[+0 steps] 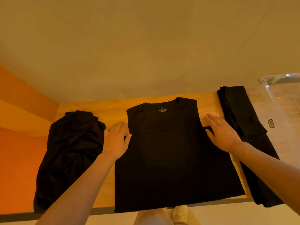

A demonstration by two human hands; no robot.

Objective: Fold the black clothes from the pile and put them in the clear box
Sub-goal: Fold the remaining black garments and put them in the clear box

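The flat black cotton shirt (170, 151) lies on the wooden tabletop (110, 108), long axis toward the person. The left hand (116, 140) and the right hand (222, 132), both with straight fingers, press its two side edges, equally near.

Wooden table (206, 101): against beige wall (146, 46); orange wall (24, 111) left of table; white shoe (180, 213) below table's near edge.

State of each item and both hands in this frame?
shirt: spread flat on table, sides folded in, hem over the near edge
pile: crumpled, unfolded
folded clothes: stacked beside the box
clear box: open, contents unclear
left hand: flat at shirt's edge
right hand: flat at shirt's edge
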